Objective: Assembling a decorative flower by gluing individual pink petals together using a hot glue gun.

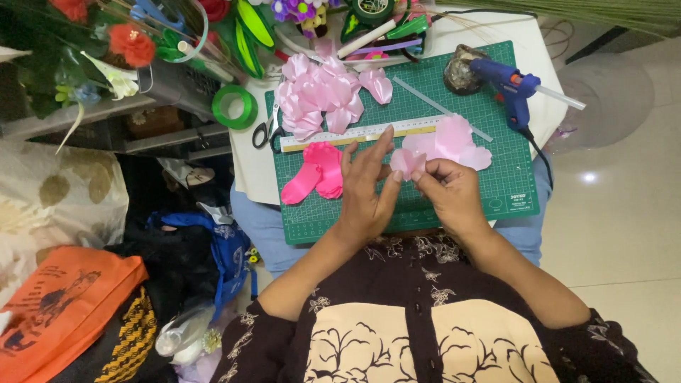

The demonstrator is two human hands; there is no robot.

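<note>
The right hand (454, 195) has its thumb and forefinger pinched together on a small pale pink petal (408, 162), a rounded piece of ribbon or fabric held just above the green cutting mat (496, 142). The petal stands up and to the left of that grip, toward the left hand (365, 191), so it sits between the two hands and touches both. The left hand's fingers are spread and mostly straight; its thumb tip presses the petal's left edge while the other fingers point up and away (not curled round anything). The right hand does the actual holding and is the nearer of the two.

Just beyond the petal, up and to the right on the mat, lie a few larger pale pink petals (454, 140). A long ruler (333, 138) lies crosswise above the hands. Left of the left hand are bright pink petals (316, 174), and above the ruler a heap of light pink ones (323, 96). Scissors (268, 131) and a green tape roll (234, 106) sit at the mat's left edge; a blue glue gun (511, 89) rests at its upper right. The mat lies on a small white bench (245, 163) over the person's lap.
</note>
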